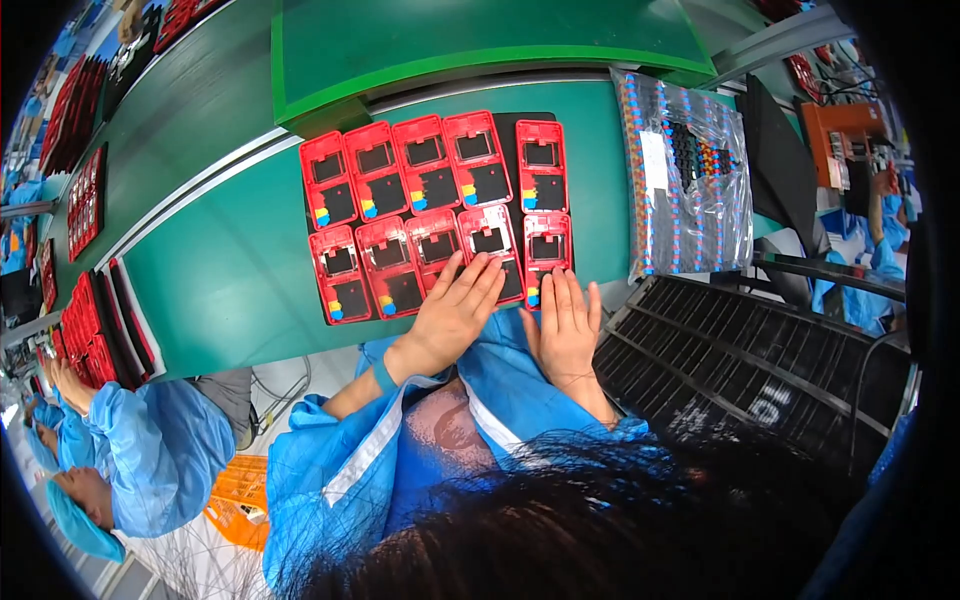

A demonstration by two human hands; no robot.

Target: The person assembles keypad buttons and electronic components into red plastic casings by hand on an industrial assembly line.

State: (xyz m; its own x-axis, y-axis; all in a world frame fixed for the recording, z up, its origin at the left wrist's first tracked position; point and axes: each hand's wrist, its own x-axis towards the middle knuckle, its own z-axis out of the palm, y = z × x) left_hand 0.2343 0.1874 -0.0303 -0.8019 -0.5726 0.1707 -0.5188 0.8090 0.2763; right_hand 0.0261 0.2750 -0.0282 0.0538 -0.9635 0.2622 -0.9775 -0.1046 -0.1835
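Two rows of red plastic housings (378, 160), each with a rectangular window and small yellow and blue parts at one corner, lie on a black mat (513, 150) before me. My left hand (450, 318) stretches flat, fingertips over a near-row housing (487, 222) right of the middle, covering part of it. Beside it, the fingers of my right hand (566, 325) lie straight over the lower part of the rightmost near housing (548, 232). Neither hand grips anything. Their fingers hide whether the housings are pressed or only touched.
On the green table (215, 240), a clear plastic bag (690, 180) of red, blue and black parts lies at right. A raised green platform (480, 30) spans the back. Black crates (750, 360) stand at lower right. A co-worker (150, 450) in blue sits at left beside stacked red housings (88, 330).
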